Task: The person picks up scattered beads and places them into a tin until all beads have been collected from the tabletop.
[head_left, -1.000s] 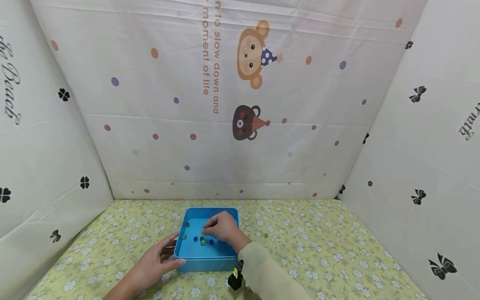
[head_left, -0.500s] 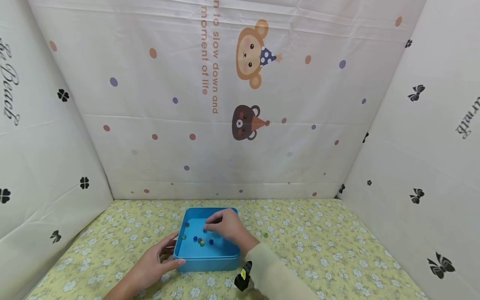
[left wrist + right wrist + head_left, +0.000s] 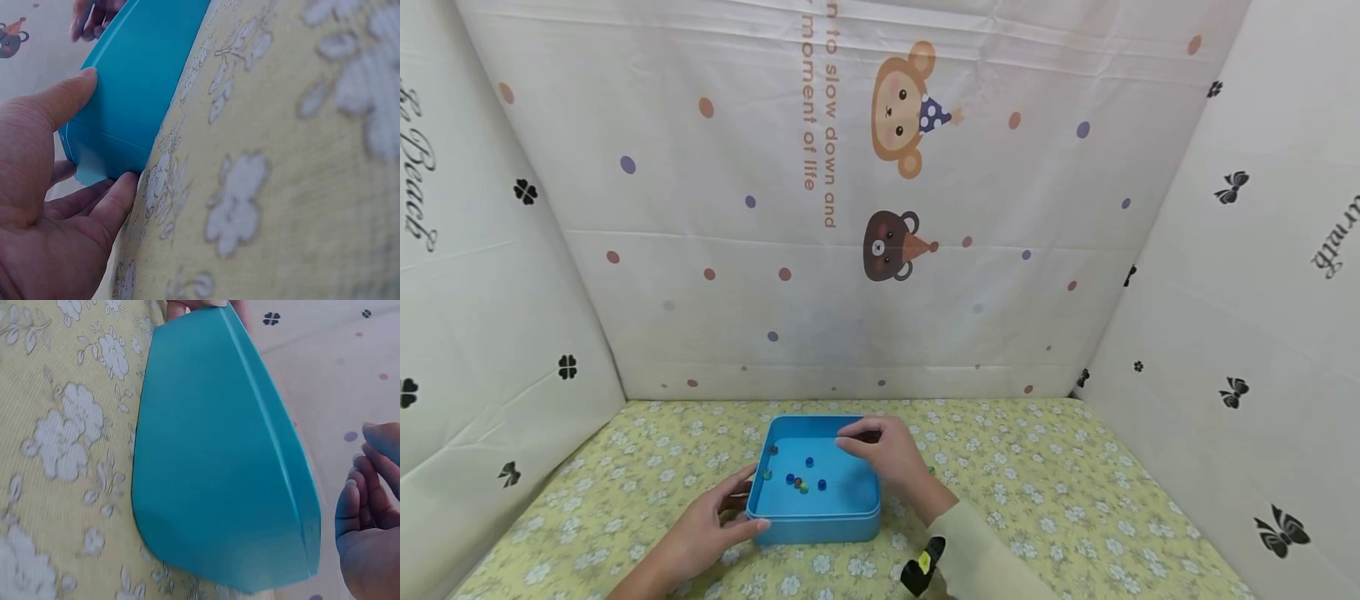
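In the head view, my left hand (image 3: 711, 521) grips the near left corner of a blue box (image 3: 820, 529), thumb on the front wall and fingers along the left side. The left wrist view shows its thumb and fingertips pressed on the plastic. Small glossy marbles lie inside: a blue marble (image 3: 809, 462) toward the middle, another blue marble (image 3: 822, 485) nearer the front, a yellow-green marble (image 3: 803, 488) beside an orange-brown one (image 3: 798, 482), and several others to the left. Over the box's right rim hovers my right hand (image 3: 891, 454), fingers loosely bent, nothing visible between them.
A single green marble (image 3: 932, 470) lies on the floral tablecloth (image 3: 1037, 492) outside the box, partly behind my right wrist. White printed cloth walls (image 3: 737, 292) stand at the back and both sides. A black strap (image 3: 922, 567) hangs at the right sleeve.
My right hand has moved right, away from the box's middle, leaving a blue marble there. The orange-brown and yellow-green marbles have shifted slightly. My left hand keeps its grip on the box.
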Demonstrator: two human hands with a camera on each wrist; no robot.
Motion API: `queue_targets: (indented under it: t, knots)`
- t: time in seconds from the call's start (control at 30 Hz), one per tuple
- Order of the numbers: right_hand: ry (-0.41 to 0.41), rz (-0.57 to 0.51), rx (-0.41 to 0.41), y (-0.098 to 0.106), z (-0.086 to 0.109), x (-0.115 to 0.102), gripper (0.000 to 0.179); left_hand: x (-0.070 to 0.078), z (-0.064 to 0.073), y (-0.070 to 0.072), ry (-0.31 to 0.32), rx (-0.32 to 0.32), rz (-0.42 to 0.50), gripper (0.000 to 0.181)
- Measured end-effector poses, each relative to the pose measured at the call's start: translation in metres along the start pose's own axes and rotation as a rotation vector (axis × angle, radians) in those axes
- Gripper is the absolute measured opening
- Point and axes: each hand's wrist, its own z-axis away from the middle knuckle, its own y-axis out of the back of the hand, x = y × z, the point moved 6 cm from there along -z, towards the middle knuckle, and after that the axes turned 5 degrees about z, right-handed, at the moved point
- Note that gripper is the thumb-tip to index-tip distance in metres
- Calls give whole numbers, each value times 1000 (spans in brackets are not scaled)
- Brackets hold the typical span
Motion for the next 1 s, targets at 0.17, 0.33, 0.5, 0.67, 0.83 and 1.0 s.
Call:
queue_targets:
  t: [0.17,0.33,0.5,0.67,0.83,1.0]
  knots:
    - [12,-57,44,13,7,4,25,-1,0,1,2,-3,10,86]
    - [11,-80,82,24,12,14,28,-2,0,1,1,-10,14,85]
    - [-5,-114,108,34,17,26,26,-2,-1,0,0,-16,16,86]
    - [-36,-129,144,44,20,37,27,-2,-2,0,-2,-8,9,85]
    - [-61,-143,183,55,22,51,25,-2,-2,1,-4,-4,4,85]
    - [-97,-132,218,64,25,60,23,-2,-2,1,-7,-12,13,85]
